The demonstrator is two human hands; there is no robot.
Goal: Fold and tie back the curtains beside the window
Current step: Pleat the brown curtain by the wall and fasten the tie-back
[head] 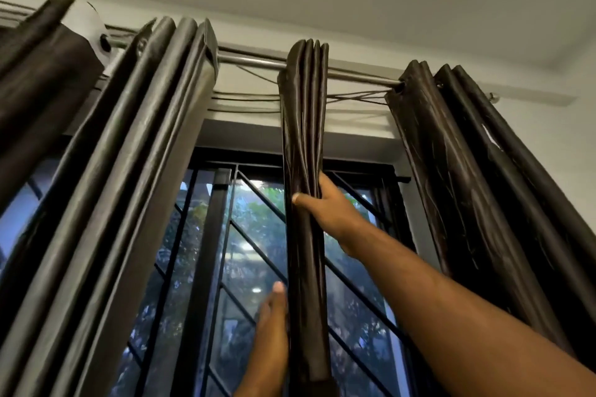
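Observation:
A dark brown satin curtain, gathered into a narrow pleated bundle (304, 125), hangs from the metal rod (251, 61) in the middle of the window. My right hand (329, 206) is raised and closed around this bundle, thumb in front, fingers behind. Lower down, my left hand (274, 325) lies flat against the bundle's left side, fingers pointing up; its grip is partly hidden by the cloth. A wider dark curtain (154, 154) hangs in loose folds to the left, and another gathered one (467, 164) hangs at the right end of the rod.
Behind the curtains is a window with black diagonal bars (248, 235) and green trees outside. Thin cords (245, 100) run along the wall under the rod. A white ceiling and a white wall frame the top and right.

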